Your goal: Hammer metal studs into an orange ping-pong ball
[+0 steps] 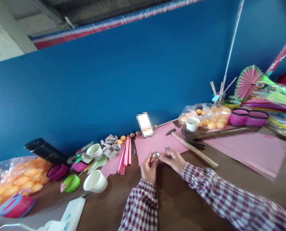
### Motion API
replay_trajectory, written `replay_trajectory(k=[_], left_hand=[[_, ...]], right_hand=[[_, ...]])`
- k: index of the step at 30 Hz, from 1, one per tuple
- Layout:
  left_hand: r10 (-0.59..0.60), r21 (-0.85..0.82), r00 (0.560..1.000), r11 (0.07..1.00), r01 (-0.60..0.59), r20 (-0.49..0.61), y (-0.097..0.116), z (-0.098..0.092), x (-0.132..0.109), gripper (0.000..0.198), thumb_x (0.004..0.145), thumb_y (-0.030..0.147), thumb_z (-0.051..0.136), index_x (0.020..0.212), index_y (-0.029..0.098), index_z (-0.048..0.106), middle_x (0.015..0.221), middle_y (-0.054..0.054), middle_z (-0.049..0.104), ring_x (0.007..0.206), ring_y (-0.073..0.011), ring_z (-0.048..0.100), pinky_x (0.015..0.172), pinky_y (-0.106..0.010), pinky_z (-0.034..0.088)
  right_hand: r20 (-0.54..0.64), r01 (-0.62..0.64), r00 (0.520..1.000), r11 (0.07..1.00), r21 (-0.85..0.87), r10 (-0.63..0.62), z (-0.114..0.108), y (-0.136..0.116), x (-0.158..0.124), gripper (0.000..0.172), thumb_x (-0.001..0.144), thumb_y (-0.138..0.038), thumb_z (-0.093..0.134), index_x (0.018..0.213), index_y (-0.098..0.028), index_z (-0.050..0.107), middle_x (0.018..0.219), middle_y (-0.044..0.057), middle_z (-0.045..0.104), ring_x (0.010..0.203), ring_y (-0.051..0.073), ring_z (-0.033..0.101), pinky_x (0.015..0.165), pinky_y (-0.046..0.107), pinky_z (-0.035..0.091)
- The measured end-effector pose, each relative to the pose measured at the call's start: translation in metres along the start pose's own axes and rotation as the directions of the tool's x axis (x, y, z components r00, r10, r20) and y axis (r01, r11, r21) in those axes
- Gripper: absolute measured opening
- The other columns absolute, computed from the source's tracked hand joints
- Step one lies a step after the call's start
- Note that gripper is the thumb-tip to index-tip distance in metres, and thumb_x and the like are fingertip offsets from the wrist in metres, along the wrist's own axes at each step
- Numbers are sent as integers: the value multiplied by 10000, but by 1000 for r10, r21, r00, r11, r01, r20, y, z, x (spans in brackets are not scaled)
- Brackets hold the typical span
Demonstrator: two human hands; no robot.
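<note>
- The left hand [149, 170] has a small shiny round thing [155, 155] pinched in its grip, over the brown counter [109, 210].
- The right hand [175, 159] is just beside it, finger and thumb close together (I cannot tell if that grip holds anything).
- Pink paper [160, 138] lies behind the hands, with tiny shiny bits [167, 148] on it.
- A hammer [195, 149] with a pale wooden handle lies to the right.
</note>
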State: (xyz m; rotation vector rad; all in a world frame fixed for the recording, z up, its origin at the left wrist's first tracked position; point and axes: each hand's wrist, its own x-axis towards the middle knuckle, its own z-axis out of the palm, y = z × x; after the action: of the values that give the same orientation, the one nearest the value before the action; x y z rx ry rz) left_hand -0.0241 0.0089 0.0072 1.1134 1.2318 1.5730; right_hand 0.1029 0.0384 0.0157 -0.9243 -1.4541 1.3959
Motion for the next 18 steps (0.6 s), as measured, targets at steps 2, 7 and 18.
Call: replay_trajectory(k=[2,7,18], left_hand=[[-9,20,1000,1000,9,-7,1,1,-1,364,637,242,640,985,141,605,1013,-79,634,976,-214,561,886,-354,418],[7,52,1000,999,-7,-8,1,1,-2,372,650,260,624,1005,152,598,1035,-77,624,982,-220,557,872,-363,429],[31,146,999,989,-34,20,-3,-3,-2,386,686,272,591,1055,159,574,1047,-75,618,987,-217,554,877,-362,426]], right_hand=[[-10,0,1000,998,56,0,1,1,0,257,624,-371,633,702,-129,594,684,24,639,660,146,592,681,310,477],[-13,-35,999,983,178,38,2,0,0,380,585,-343,674,898,-146,590,898,63,649,842,190,600,772,343,479],[42,-48,998,986,160,42,1,-3,0,364,621,-357,646,909,-136,623,894,71,661,858,209,600,791,352,472]])
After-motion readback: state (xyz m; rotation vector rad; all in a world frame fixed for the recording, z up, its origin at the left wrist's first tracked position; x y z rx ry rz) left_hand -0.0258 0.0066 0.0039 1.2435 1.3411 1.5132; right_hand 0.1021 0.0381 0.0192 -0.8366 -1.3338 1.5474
